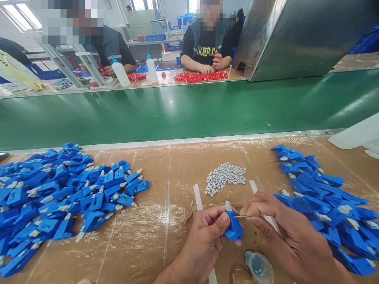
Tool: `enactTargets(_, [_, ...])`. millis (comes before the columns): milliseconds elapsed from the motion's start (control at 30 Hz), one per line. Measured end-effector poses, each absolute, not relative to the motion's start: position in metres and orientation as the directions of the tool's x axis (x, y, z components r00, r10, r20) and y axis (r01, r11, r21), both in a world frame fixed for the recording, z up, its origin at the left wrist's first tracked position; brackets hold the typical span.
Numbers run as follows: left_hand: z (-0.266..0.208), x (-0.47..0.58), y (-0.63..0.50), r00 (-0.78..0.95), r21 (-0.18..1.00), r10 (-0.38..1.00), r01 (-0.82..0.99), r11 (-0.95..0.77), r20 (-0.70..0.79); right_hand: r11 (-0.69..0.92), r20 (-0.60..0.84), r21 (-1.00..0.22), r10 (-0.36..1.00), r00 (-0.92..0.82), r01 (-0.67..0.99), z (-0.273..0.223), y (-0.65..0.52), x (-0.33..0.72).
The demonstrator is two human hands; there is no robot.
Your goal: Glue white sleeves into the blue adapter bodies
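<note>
So in the head view, a blue part [234,228] is being gripped between the thumb and fingers of the left hand [207,234], held just above the near part of the tabletop [142,252], with its pale grey tip [228,206] pointed up and away. A thin stick [240,216] is pinched in the fingertips of the right hand [287,230], and its end is held right up at the blue part; whether actual contact is made can't be told. The two hands are kept close together, both clamped on their bits

Just below them a small clear cup [268,272] with something bluish in it can be seen, partly cut off by the frame. Past the hands, a small heap of grey pieces [226,179] is spread out between two white strips [197,197]. A big blue pile [50,197] is heaped on the left, and a second blue pile [314,193] is partly hidden by the right hand

Beyond a green belt [166,114], red pieces [201,77] are being handled by a person in a black top [205,49], near two blue-tipped bottles [121,74]
</note>
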State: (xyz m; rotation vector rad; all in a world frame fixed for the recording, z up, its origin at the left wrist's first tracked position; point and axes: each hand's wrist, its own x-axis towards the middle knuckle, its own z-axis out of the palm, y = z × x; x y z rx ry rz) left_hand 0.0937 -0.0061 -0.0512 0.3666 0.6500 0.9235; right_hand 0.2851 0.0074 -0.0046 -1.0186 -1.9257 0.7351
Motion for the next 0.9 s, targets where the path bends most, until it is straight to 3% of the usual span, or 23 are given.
enactTargets(167, [-0.048,0.090,-0.005,0.432,0.532,0.810,-0.611,0.587,-0.397,0.356,0.262,-0.809,0.930,-0.256,0.467,-0.006,-0.011,0.317])
enactTargets(333, [-0.042,0.087,-0.002,0.444,0.524,0.797,-0.600,0.604,-0.410,0.343,0.101,-0.794,0.889,-0.446,0.502,-0.009,-0.042,0.336])
enactTargets(500, [-0.043,0.089,-0.004,0.429,0.513,0.800,-0.614,0.599,-0.420,0.399,0.187,-0.673,0.906,-0.379,0.623,-0.016,-0.031,0.338])
enactTargets(633, [-0.044,0.089,-0.004,0.428,0.504,0.801,-0.623,0.597,-0.419,0.492,0.267,-0.467,0.871,-0.414,0.735,-0.020,0.028,0.346])
enactTargets(700, [-0.045,0.088,-0.004,0.429,0.495,0.796,-0.627,0.602,-0.426,0.527,0.258,-0.395,0.850,-0.460,0.753,-0.024,0.059,0.348])
enactTargets(900, [-0.045,0.087,-0.005,0.437,0.475,0.783,-0.626,0.618,-0.443,0.538,0.144,-0.357,0.839,-0.524,0.764,-0.043,0.090,0.342])
